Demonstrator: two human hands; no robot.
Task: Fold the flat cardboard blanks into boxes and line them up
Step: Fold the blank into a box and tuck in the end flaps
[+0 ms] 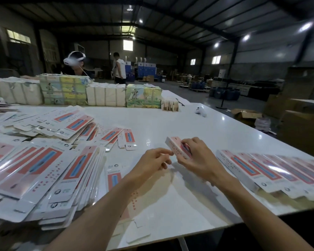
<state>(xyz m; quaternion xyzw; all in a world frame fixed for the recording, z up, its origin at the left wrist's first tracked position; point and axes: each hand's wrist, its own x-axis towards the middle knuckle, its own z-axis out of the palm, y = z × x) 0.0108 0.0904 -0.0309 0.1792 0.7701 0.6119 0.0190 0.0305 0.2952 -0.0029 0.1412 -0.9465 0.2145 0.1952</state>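
Two bare forearms reach over the near edge of the desk [170, 124]. Under them, by that edge, one blank [152, 205] lies flat with its plain side up. Over the middle of the desk both hands work one box [172, 144]. The right hand [198, 156] has its fingers curled round it and holds it above the desk. The left hand [152, 160], fingers curled, pinches at its near end. The inside of the box is hidden.

At the near left corner, blanks [43, 178] lie in overlapping piles, printed side up, too many to count. More spread loose toward the left edge, and one lies alone just beside the piles, near the left forearm. Toward the near right corner, folded boxes [270, 171] lie side by side in one row, touching. At least six can be counted; the ones farthest right are blurred.

Along the far edge stand four wrapped bundles [105, 96], two white and two with coloured pictures, alternating. Just right of them is one small stack of pale strips [169, 105], then one white controller [200, 111].

On the floor beyond the right edge one carton [246, 114] stands with its flaps open; its contents cannot be made out. Two people [119, 69] are past the far edge, one wearing a white headset [74, 59].
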